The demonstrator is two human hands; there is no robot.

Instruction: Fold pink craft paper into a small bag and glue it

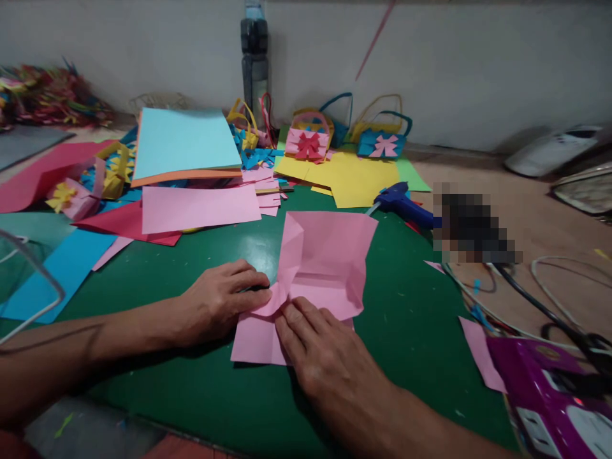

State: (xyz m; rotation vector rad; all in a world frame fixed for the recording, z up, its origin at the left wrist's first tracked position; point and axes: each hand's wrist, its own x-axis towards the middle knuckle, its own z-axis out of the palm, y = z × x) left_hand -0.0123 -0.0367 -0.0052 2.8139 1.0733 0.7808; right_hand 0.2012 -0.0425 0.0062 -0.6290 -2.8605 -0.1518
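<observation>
A creased sheet of pink paper [329,242] lies on the green tabletop, its far part standing up in box-like folds and its near part flat. My left hand [222,299] grips the paper's left edge, thumb and fingers closed at a folded corner. From the near side, my right hand [325,344] presses its fingers together on the fold in the middle, and its fingertips are partly hidden by the paper. Just beyond the sheet's far right corner lies a blue glue gun [406,204].
Several small paper handbags with bows, such as a pink bag [308,143] and a blue bag [382,145], stand along the wall. Coloured sheets [186,143] are piled at the back left. A purple power strip [549,395] and cables are at the right.
</observation>
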